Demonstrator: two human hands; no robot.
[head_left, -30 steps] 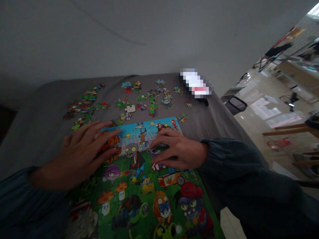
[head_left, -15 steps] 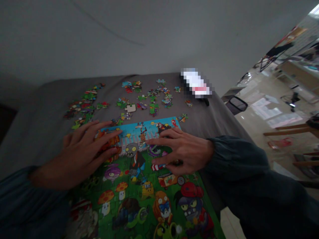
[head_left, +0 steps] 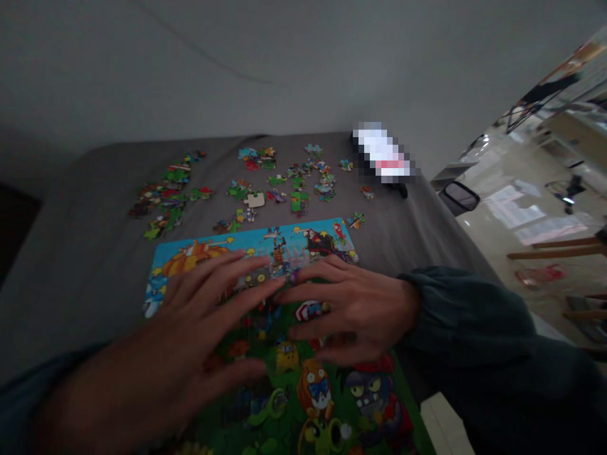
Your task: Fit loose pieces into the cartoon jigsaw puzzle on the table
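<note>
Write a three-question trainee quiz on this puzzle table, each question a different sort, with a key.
1. True or false: both hands lie flat, fingers spread, on the colourful cartoon jigsaw puzzle.
2. Multiple choice: the loose colourful jigsaw pieces lie (A) beyond the puzzle's far edge, (B) stacked on the puzzle, (C) on the floor.
3. Fill in: the one pale, face-down jigsaw piece lies among the loose pieces on the ____ cloth-covered table.

Key
1. True: the left hand and the right hand both rest open on it, holding nothing.
2. A
3. grey
</note>
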